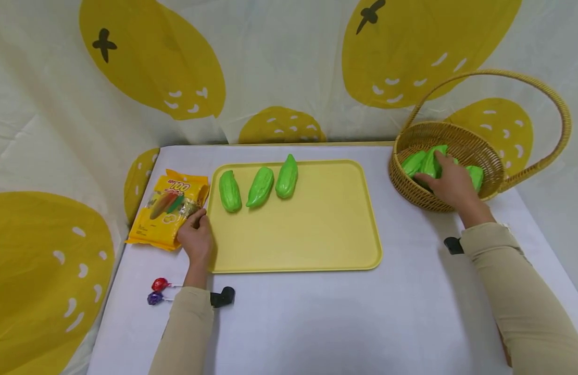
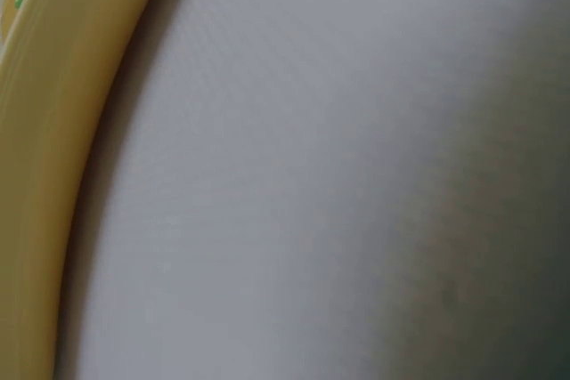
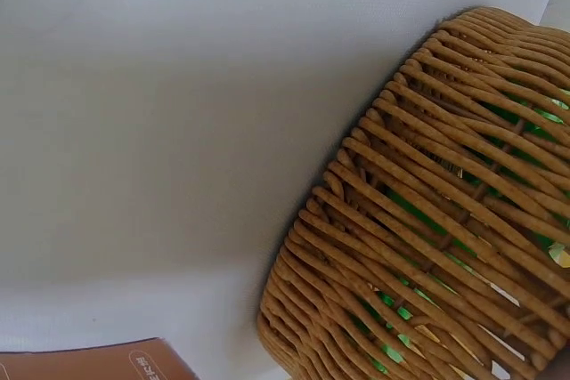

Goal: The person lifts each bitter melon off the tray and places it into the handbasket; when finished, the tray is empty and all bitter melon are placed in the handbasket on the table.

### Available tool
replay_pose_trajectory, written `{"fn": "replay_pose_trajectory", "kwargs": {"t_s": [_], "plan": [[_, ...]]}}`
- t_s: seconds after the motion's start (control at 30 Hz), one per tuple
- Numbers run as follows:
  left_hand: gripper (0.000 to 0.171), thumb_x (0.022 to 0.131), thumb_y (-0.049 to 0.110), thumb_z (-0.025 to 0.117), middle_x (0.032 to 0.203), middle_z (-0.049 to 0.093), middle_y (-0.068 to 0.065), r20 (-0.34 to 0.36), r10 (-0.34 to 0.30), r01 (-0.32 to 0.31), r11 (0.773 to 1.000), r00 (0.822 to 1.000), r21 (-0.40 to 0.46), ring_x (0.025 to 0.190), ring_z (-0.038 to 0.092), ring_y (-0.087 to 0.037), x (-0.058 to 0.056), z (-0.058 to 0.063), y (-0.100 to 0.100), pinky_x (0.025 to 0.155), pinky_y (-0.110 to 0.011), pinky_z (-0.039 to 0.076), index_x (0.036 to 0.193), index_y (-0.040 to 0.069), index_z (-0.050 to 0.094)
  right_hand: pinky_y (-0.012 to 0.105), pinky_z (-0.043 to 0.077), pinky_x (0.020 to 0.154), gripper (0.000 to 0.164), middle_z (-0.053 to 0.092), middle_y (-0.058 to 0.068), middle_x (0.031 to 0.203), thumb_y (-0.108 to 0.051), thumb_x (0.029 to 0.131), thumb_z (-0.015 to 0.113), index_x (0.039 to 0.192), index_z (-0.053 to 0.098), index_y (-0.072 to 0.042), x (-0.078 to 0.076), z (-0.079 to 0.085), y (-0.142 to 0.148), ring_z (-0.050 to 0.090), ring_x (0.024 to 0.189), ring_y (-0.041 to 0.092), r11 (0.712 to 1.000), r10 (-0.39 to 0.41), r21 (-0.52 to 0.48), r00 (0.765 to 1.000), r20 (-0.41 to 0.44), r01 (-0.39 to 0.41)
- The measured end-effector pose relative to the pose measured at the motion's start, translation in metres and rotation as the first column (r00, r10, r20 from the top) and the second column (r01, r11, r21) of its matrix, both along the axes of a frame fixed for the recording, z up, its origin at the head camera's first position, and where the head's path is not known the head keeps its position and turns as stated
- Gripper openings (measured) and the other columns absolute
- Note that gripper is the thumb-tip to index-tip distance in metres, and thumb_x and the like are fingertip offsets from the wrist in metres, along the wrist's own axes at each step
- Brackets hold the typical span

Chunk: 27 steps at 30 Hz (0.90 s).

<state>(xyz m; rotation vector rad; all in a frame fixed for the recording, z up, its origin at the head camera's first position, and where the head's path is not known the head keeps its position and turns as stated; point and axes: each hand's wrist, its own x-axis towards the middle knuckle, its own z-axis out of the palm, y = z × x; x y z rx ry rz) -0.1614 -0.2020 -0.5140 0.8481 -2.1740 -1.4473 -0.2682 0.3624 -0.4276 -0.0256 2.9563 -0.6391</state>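
My right hand (image 1: 455, 182) reaches into the wicker basket (image 1: 413, 200), thumb and fingers on either side of a shiny green bitter melon (image 1: 430, 162). Other green bitter melons lie around it in the basket, partly hidden by the hand. Between the tray's left rim and a yellow candy bag (image 1: 167, 208) is my left hand (image 1: 197, 237), its fingers loosely curled. Three bitter melons lie in a row at the back left of the yellow tray (image 1: 317, 229): a left one (image 1: 230, 191), a middle one (image 1: 261, 187) and a right one (image 1: 287, 178). Neither wrist view shows a hand.
A red lollipop (image 1: 160, 284) and a purple lollipop (image 1: 155, 298) lie beside the left forearm. The basket's tall handle (image 1: 563, 120) arches out to the right. A brown printed object (image 3: 98, 362) shows near the basket in the right wrist view. A patterned curtain (image 1: 279, 62) hangs behind the table.
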Motion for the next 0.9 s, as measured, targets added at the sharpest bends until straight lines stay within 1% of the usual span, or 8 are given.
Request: {"fn": "replay_pose_trajectory", "kwargs": {"t_s": [0.1,0.27,0.4,0.6,0.7,0.8,0.9], "plan": [[0.028,0.102,0.007,0.058,0.125,0.071,-0.021,0.001,-0.001,0.001,1.000,1.000,0.007,0.117,0.065,-0.030,0.0001,0.0000,-0.0003,0.102,-0.042,0.052,0.125,0.000,0.072,0.077,0.025,0.111,0.095,0.015,0.048,0.155,-0.053,0.101,0.054,0.162,0.005,0.002,-0.0004,-0.0015,0.0008,0.026,0.135,0.069,1.000,-0.007,-0.009,1.000,0.006,0.007],[0.028,0.102,0.008,0.058,0.126,0.071,-0.022,-0.005,-0.004,0.004,1.000,1.000,0.015,0.118,0.065,-0.031,-0.0001,-0.0005,-0.0004,0.105,-0.043,0.052,0.125,0.000,0.071,0.076,0.025,0.111,0.097,0.019,0.044,0.157,-0.053,0.101,0.054,0.162,0.002,0.002,0.0009,-0.0040,0.0028,0.026,0.136,0.067,0.999,-0.026,-0.043,0.999,0.024,0.027],[0.028,0.102,0.007,0.058,0.126,0.071,-0.021,-0.009,-0.003,0.003,1.000,1.000,0.024,0.118,0.065,-0.030,-0.0001,-0.0005,-0.0005,0.105,-0.043,0.052,0.125,0.000,0.071,0.076,0.026,0.111,0.098,0.022,0.045,0.156,-0.054,0.101,0.053,0.162,-0.001,0.001,0.0030,-0.0056,0.0038,0.027,0.136,0.067,0.998,-0.041,-0.050,0.998,0.047,0.043],[0.028,0.101,0.008,0.058,0.126,0.071,-0.020,-0.007,0.000,0.000,1.000,1.000,0.018,0.116,0.065,-0.029,0.0000,-0.0010,-0.0007,0.104,-0.042,0.052,0.125,0.000,0.071,0.076,0.027,0.111,0.098,0.026,0.048,0.152,-0.053,0.101,0.054,0.162,0.000,0.001,0.0033,-0.0061,0.0043,0.029,0.134,0.067,0.999,-0.041,-0.030,0.998,0.044,0.043],[0.028,0.101,0.008,0.058,0.125,0.071,-0.020,-0.008,0.003,-0.002,1.000,1.000,0.012,0.115,0.065,-0.029,-0.0003,-0.0016,-0.0005,0.100,-0.037,0.052,0.124,0.001,0.072,0.076,0.028,0.110,0.098,0.026,0.047,0.152,-0.054,0.101,0.054,0.162,0.000,0.001,0.0030,-0.0060,0.0049,0.029,0.133,0.068,0.999,-0.040,-0.026,0.998,0.044,0.041],[0.027,0.100,0.006,0.059,0.123,0.072,-0.022,-0.021,0.004,-0.004,1.000,1.000,0.002,0.112,0.066,-0.029,-0.0006,-0.0017,-0.0001,0.092,-0.025,0.050,0.123,0.000,0.073,0.076,0.028,0.110,0.098,0.027,0.047,0.152,-0.053,0.101,0.054,0.162,0.000,0.002,0.0029,-0.0063,0.0060,0.030,0.133,0.067,0.999,-0.043,-0.025,0.998,0.045,0.044],[0.026,0.100,0.004,0.059,0.120,0.073,-0.023,-0.038,0.004,-0.004,1.000,0.999,-0.012,0.109,0.067,-0.031,-0.0010,-0.0016,0.0004,0.083,-0.014,0.045,0.121,-0.002,0.073,0.076,0.029,0.109,0.097,0.028,0.048,0.151,-0.052,0.101,0.054,0.162,0.000,0.002,0.0031,-0.0066,0.0070,0.031,0.132,0.067,0.999,-0.045,-0.024,0.998,0.047,0.046]]}}
